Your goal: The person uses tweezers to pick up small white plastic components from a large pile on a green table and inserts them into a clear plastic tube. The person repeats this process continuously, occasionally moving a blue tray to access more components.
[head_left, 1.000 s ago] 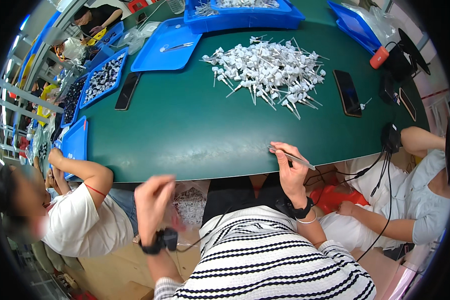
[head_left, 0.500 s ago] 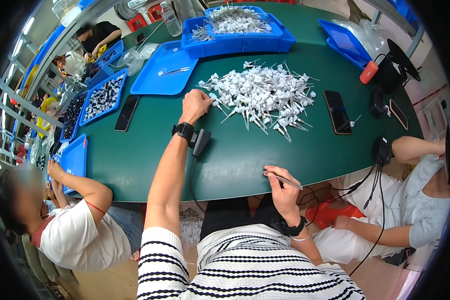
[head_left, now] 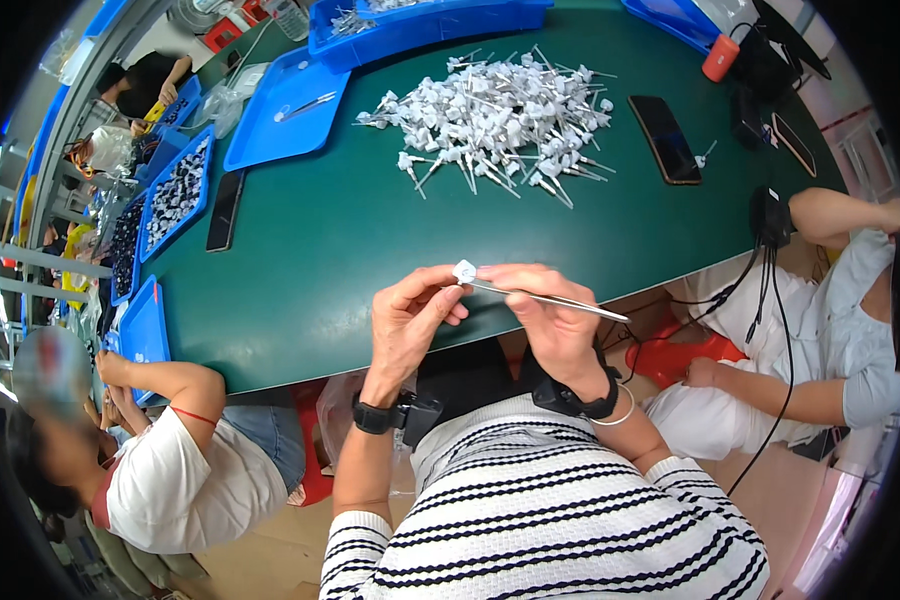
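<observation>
Head view shows the left hand (head_left: pixel 407 318) pinching a small white part (head_left: pixel 465 271) at its two o'clock, the right hand (head_left: pixel 558 325) gripping tweezers (head_left: pixel 595 309) aimed toward nine o'clock beside it, and a heap of white pieces (head_left: pixel 500 120) at twelve.

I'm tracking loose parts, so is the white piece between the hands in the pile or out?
Out: the left hand holds the white piece, apart from the pile; the tweezers in the right hand point at it.
</observation>
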Action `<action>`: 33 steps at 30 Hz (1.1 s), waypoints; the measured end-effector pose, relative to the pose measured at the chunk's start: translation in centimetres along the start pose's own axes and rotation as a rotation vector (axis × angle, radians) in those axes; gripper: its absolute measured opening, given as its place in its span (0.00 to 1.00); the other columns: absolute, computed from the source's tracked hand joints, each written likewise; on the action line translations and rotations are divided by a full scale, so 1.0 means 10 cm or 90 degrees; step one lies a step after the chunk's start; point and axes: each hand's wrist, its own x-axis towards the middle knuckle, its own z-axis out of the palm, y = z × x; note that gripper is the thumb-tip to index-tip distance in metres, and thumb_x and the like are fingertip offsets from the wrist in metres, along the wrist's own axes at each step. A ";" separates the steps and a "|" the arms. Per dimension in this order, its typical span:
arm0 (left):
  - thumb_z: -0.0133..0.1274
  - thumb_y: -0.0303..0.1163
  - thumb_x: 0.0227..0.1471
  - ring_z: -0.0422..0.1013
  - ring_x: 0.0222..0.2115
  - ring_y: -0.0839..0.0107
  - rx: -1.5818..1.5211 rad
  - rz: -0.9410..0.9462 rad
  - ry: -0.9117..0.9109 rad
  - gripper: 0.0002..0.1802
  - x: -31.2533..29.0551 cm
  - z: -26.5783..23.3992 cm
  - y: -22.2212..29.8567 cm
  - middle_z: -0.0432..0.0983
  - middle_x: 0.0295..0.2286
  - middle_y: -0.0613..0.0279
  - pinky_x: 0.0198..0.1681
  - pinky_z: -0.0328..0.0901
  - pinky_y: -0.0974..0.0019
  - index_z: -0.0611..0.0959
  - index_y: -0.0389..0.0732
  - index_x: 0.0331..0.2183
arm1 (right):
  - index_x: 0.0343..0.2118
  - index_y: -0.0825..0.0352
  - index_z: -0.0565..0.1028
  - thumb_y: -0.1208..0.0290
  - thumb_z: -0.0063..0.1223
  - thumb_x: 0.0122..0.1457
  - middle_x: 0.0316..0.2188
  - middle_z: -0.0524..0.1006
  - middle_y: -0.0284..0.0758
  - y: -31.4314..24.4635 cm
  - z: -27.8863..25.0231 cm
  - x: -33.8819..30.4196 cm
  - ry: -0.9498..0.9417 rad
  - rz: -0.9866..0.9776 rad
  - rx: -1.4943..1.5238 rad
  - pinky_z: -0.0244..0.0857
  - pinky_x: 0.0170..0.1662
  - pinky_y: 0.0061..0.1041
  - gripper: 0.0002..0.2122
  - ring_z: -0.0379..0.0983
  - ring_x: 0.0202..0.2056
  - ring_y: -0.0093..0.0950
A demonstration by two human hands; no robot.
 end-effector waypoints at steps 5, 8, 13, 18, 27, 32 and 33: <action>0.52 0.20 0.54 0.75 0.33 0.74 -0.110 -0.027 0.019 0.12 0.00 0.21 -0.05 0.77 0.36 0.58 0.35 0.71 0.74 0.79 0.31 0.42 | 0.39 0.71 0.75 0.73 0.51 0.60 0.38 0.79 0.39 0.07 0.04 -0.11 0.029 0.014 -0.045 0.71 0.42 0.24 0.08 0.77 0.38 0.29; 0.52 0.20 0.54 0.74 0.34 0.73 -0.150 -0.033 0.029 0.12 0.02 0.25 -0.10 0.76 0.37 0.57 0.37 0.71 0.72 0.79 0.31 0.42 | 0.39 0.72 0.74 0.73 0.50 0.61 0.38 0.79 0.39 0.00 0.01 -0.11 0.030 0.051 -0.056 0.70 0.43 0.23 0.08 0.77 0.38 0.28; 0.53 0.21 0.53 0.73 0.36 0.73 -0.131 0.022 0.035 0.12 0.06 0.28 -0.20 0.73 0.40 0.57 0.39 0.71 0.71 0.80 0.31 0.41 | 0.39 0.72 0.75 0.73 0.50 0.61 0.37 0.80 0.38 0.00 0.04 -0.12 0.126 0.099 0.041 0.69 0.43 0.22 0.08 0.76 0.37 0.25; 0.55 0.19 0.51 0.72 0.37 0.74 -0.112 0.031 0.051 0.12 0.06 0.33 -0.22 0.72 0.40 0.59 0.38 0.72 0.72 0.80 0.31 0.40 | 0.38 0.72 0.75 0.74 0.51 0.61 0.35 0.80 0.37 0.05 0.03 -0.09 0.097 0.057 -0.054 0.70 0.41 0.22 0.07 0.76 0.36 0.24; 0.57 0.18 0.48 0.71 0.36 0.76 -0.015 0.105 0.080 0.13 0.06 0.35 -0.33 0.71 0.37 0.60 0.37 0.71 0.76 0.80 0.32 0.40 | 0.37 0.72 0.76 0.75 0.52 0.60 0.34 0.80 0.37 0.12 0.07 -0.10 0.106 0.076 -0.068 0.70 0.38 0.21 0.07 0.77 0.34 0.25; 0.58 0.19 0.48 0.71 0.36 0.76 0.018 0.113 0.092 0.13 0.06 0.34 -0.34 0.72 0.36 0.60 0.37 0.71 0.76 0.81 0.33 0.39 | 0.37 0.72 0.76 0.74 0.52 0.60 0.34 0.80 0.37 0.15 0.09 -0.11 0.110 0.072 -0.084 0.70 0.37 0.21 0.07 0.77 0.34 0.25; 0.58 0.19 0.48 0.71 0.36 0.76 0.021 0.116 0.093 0.13 0.06 0.34 -0.34 0.72 0.36 0.60 0.37 0.71 0.76 0.81 0.33 0.39 | 0.37 0.72 0.76 0.74 0.51 0.60 0.33 0.80 0.37 0.15 0.09 -0.11 0.110 0.075 -0.087 0.70 0.37 0.21 0.07 0.77 0.33 0.25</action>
